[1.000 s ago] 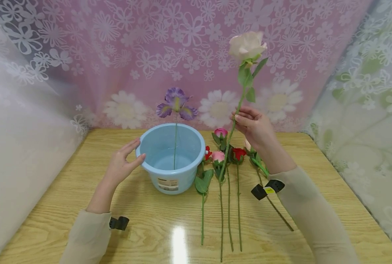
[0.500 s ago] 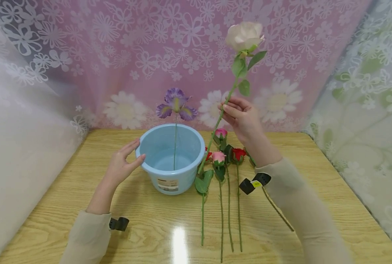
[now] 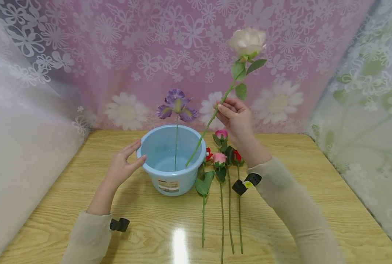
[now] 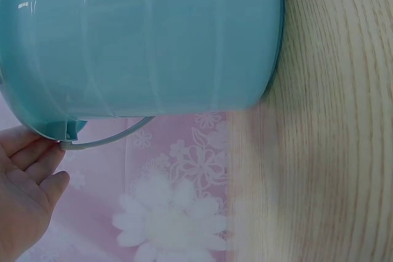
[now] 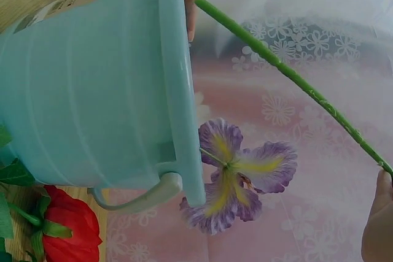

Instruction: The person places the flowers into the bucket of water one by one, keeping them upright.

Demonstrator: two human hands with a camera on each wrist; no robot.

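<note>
Pinching a pale rose (image 3: 247, 43), the right hand (image 3: 236, 119) overruns its wrist view; left hand (image 3: 121, 165) splays against the bucket (image 3: 186, 183).

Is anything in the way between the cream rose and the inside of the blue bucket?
Nothing visible. The stem end of the cream rose appears over the opening of the blue bucket; the purple iris standing inside is left of it.

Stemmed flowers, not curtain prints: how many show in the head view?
6: pale flower in the right hand; purple flower standing in the bucket; on the table right of it, magenta flower, pink flower, left red flower, right red flower. The right sleeve may hide more.
</note>
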